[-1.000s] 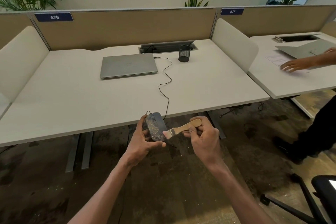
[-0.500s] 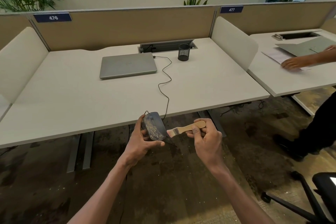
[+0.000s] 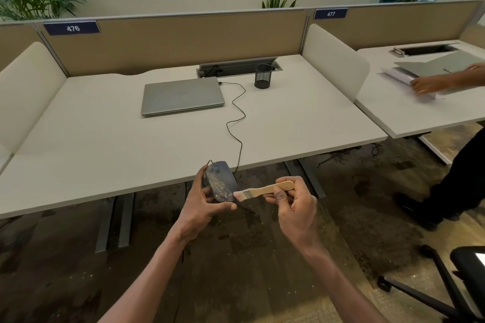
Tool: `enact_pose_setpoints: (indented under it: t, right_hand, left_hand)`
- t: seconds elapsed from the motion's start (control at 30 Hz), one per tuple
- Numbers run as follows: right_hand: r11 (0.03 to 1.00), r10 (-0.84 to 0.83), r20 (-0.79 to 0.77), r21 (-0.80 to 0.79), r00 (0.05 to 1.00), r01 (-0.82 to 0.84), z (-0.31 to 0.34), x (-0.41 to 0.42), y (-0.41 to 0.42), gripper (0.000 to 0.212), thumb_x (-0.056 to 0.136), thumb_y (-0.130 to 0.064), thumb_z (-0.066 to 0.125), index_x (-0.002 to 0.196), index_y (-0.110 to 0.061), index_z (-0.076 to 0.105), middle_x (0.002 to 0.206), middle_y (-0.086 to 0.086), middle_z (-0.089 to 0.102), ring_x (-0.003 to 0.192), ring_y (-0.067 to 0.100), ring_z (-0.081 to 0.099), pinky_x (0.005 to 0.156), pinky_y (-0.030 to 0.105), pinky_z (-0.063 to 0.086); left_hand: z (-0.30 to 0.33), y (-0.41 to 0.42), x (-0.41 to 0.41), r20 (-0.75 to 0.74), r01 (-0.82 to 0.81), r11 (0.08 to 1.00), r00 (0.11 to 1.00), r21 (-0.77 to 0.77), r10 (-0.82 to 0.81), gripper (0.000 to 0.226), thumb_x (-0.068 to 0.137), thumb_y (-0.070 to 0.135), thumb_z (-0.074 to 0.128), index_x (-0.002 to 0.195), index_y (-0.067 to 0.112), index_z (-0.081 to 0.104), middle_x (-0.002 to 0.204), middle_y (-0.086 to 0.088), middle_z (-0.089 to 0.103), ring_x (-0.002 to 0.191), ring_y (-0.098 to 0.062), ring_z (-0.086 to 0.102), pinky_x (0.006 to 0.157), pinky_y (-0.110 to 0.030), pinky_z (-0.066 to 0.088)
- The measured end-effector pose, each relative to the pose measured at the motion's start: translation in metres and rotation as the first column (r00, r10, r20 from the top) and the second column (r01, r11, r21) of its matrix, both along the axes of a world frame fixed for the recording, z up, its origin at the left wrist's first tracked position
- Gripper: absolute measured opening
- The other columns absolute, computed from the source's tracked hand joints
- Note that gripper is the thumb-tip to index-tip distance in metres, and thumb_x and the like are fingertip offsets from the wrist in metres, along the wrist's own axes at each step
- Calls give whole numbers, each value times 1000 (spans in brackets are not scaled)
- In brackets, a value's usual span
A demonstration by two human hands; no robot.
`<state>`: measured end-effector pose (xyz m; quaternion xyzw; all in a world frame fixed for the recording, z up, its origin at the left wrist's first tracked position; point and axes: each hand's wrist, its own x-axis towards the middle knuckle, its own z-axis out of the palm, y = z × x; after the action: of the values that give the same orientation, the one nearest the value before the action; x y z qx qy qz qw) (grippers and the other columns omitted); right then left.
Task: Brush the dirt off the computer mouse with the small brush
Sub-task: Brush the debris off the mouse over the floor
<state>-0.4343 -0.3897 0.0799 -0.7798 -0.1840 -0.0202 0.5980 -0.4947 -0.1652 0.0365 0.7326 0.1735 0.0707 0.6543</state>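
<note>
While held off the desk's [image 3: 105,165] near edge, dirt-speckled computer mouse [image 3: 220,181] clasped by left hand [image 3: 202,204]; small brush [image 3: 265,189] pinched in right hand [image 3: 296,207], bristles at its right side. Far labels: "476" [image 3: 73,28], "477" [image 3: 331,13].

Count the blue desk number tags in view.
2. Tag 476 sits on the partition behind the laptop desk; tag 477 is on the partition behind the right-hand desk. Others may lie outside the frame.

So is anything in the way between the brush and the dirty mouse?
No, nothing visible. The right hand holds the brush with its bristles right at the edge of the mouse, which the left hand holds up off the desk.
</note>
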Motion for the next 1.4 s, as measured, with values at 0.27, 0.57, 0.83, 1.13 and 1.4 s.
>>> enact_pose_setpoints:
  t: [0.27,0.57,0.83,1.13,1.4]
  right_hand:
    - [998,-59,-5,27,998,59,-5,7,-5,23,94,5,58,105,-15,56,98,0,70,84,0,72,69,15,58]
    - [999,-11,-70,35,997,14,2,27,3,24,96,8,52,105,-14,56,100,3,71,87,8,74,76,24,61]
    - [993,8,-100,119,995,4,10,39,15,16,99,1,53,110,-9,57,100,-4,71,88,8,74,73,17,58]
    - [989,148,-223,43,964,-142,11,45,-8,20,99,5,49,102,-13,58,99,8,71,90,11,73,71,20,58]
    - [991,114,-246,92,963,-93,14,55,7,14,99,2,51,102,-9,59,101,11,69,89,9,73,71,19,58]
  left_hand:
    - [3,1,-1,-14,16,1000,1000,9,-16,134,51,26,101,156,41,18,151,-13,47,117,-19,64,101,-40,56]
    - [7,-2,-1,-42,73,996,996,-42,-75,142,41,37,102,155,42,17,132,7,55,115,-19,69,100,-39,57]
    - [11,-4,-3,-31,89,994,995,-63,-91,142,46,30,102,158,39,15,138,-1,56,119,-23,68,104,-45,54]
    - [10,3,-6,-38,75,996,996,-43,-77,140,43,33,102,154,45,18,146,-6,50,124,-28,63,106,-51,52]
    - [9,3,-6,-36,127,990,991,-55,-129,135,49,27,103,154,46,20,148,-12,51,122,-29,66,104,-52,53]
